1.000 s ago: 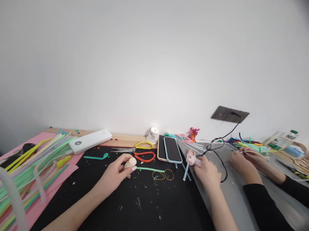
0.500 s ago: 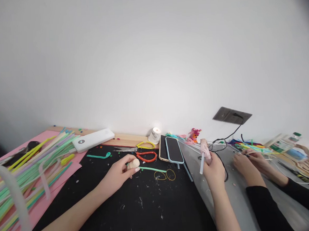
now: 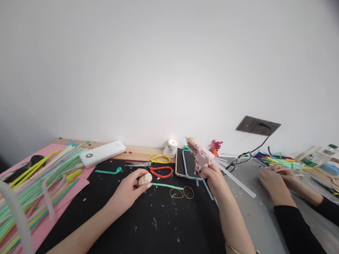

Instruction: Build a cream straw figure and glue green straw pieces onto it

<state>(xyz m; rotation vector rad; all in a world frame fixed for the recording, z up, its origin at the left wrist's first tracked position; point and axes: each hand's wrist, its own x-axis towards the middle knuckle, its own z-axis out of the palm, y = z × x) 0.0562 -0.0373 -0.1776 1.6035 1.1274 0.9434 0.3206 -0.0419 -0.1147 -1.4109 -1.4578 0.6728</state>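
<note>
My left hand (image 3: pixel 130 188) rests on the black mat (image 3: pixel 152 227) and pinches a small cream wooden piece (image 3: pixel 145 178) joined to a green straw (image 3: pixel 166 186). My right hand (image 3: pixel 212 176) is raised above the mat's right edge and grips a pink glue gun (image 3: pixel 200 154), nozzle pointing up-left, a clear glue stick (image 3: pixel 237 181) sticking out behind and its black cord (image 3: pixel 249 149) running to the wall socket (image 3: pixel 258 125). Two phones (image 3: pixel 186 163) lie just behind the gun.
A pile of coloured straws (image 3: pixel 24 189) lies on pink paper at the left, with a white power bank (image 3: pixel 102 153), scissors (image 3: pixel 135 164), red and yellow straw loops (image 3: pixel 160 169) and a lit candle (image 3: pixel 171 147) behind. Another person's hands (image 3: pixel 276 180) in black sleeves work at the right among sticks.
My right hand lifted the glue gun off the grey surface and carried it left, above the phones. My left hand stayed put with the wooden piece.
</note>
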